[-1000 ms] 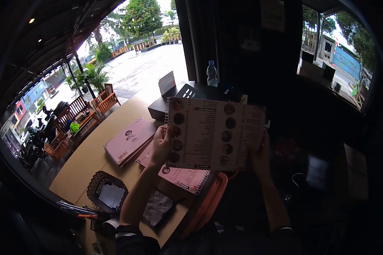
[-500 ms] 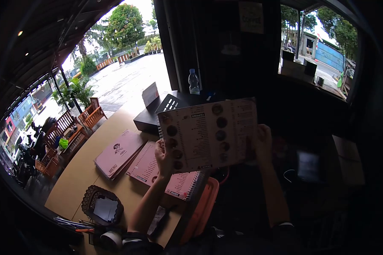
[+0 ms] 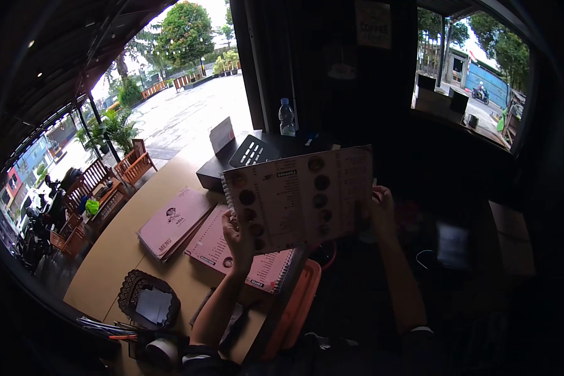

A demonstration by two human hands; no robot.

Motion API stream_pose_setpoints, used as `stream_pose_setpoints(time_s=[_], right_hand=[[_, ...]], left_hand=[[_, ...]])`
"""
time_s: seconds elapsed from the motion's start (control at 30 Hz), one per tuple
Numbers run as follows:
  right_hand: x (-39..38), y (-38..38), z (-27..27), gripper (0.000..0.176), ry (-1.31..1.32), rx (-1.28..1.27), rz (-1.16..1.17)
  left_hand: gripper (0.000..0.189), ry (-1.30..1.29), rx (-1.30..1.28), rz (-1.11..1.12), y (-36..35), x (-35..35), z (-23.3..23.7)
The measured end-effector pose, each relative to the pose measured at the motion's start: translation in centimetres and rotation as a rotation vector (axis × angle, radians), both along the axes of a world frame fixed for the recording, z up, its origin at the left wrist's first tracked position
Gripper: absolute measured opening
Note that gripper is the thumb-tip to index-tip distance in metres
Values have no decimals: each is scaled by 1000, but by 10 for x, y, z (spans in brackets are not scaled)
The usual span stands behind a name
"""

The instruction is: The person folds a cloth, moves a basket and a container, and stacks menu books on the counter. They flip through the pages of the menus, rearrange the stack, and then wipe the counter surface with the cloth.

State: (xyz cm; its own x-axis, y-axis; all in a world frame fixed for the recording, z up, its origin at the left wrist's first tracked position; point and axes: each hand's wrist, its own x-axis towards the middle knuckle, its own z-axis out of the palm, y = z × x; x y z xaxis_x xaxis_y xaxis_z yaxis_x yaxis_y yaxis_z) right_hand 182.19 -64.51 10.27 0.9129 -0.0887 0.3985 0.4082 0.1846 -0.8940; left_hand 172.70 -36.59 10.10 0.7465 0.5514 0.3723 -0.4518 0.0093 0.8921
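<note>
A spiral-bound menu (image 3: 301, 200) is raised in front of me, with its printed page of round food pictures facing my way. My left hand (image 3: 237, 237) grips its lower left side near the spiral. At the right edge, my right hand (image 3: 382, 203) is closed with fingers curled against the menu, though shadow hides part of its grip. Below, an open pink menu (image 3: 210, 241) lies on the wooden table (image 3: 116, 250). To its left sits a stack of pink menus (image 3: 175, 219) with a cover marked MENU.
A dark box (image 3: 247, 156) and a plastic bottle (image 3: 286, 118) stand behind the raised menu. A dark woven basket (image 3: 131, 285) holds pale paper near pens (image 3: 100, 326) at the table's front. An orange chair (image 3: 304, 294) is beside the table edge.
The raised menu has shifted slightly left and tilted, with both hands still at its sides. Outside the right window, a motorcycle with a rider has come into view.
</note>
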Motion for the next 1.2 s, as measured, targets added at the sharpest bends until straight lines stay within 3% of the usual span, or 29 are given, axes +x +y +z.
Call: stream_pose_setpoints(time_s=[0.43,0.6,0.93,1.2], right_hand=[[6,2,2,30,59,153,35],[15,0,-7,32,2,73,-36],[12,-2,-6,30,51,153,14],[9,-6,8,30,91,15,64]], left_hand=[[31,-40,1,-30,-2,0,-5],[32,-32,-28,-37,-4,1,-7],[31,-23,-53,-47,-4,2,-16],[27,-9,-42,20,-5,-6,-4]])
